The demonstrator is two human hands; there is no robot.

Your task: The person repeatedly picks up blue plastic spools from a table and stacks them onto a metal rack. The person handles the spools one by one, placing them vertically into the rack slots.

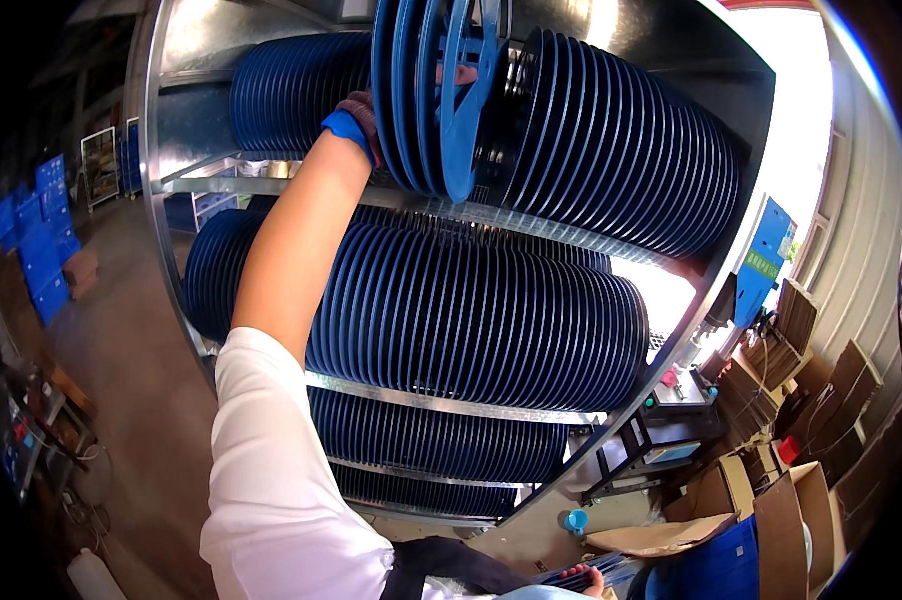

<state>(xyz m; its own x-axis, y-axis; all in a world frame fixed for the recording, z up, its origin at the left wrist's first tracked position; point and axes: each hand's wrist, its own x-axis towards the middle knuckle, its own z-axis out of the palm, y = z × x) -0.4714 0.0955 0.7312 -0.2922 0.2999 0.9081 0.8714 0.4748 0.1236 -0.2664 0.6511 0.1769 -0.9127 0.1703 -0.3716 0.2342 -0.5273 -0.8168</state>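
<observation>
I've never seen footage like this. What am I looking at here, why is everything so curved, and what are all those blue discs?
This comes from a wide-angle camera worn on a person's head, so straight edges bend. No machine is at work, only bare hands. The left hand, in a blue-cuffed glove, reaches up to a few blue reels standing out from the top row. They belong to a metal rack whose shelves hold long rows of such reels on edge. The right hand shows only fingertips at the lower edge, on something blue. Cardboard boxes stand at right.
</observation>
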